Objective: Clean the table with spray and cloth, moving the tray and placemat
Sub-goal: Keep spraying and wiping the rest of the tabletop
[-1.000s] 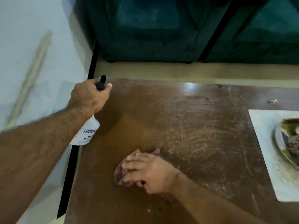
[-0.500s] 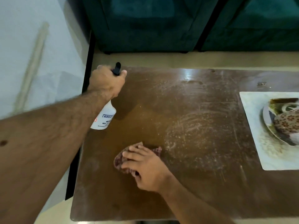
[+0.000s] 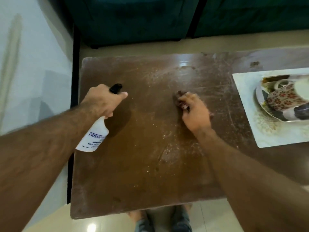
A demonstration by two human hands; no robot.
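A: How many of each thing were there?

B: One table (image 3: 150,173), one spray bottle (image 3: 93,138), one cloth (image 3: 179,98), one placemat (image 3: 245,101), one tray (image 3: 260,104) with a patterned cup (image 3: 282,99) lying on it, and two hands.

A: What had changed from half a second before?

B: The right hand (image 3: 194,114) had carried the cloth away from the near left part of the table, up and to the right, towards the middle. The left hand (image 3: 104,101) had come in over the table's left side with the bottle.

A: And the grips?

B: The left hand was closed around the bottle's neck, forefinger stretched out past the black nozzle (image 3: 115,87); the bottle hung tilted below the fist. The right hand pressed the cloth flat on the table, fingers curled over it, so only its far edge showed.

A: Where were the placemat and tray?

B: At the right edge, well apart from both hands, the tray resting on the placemat.
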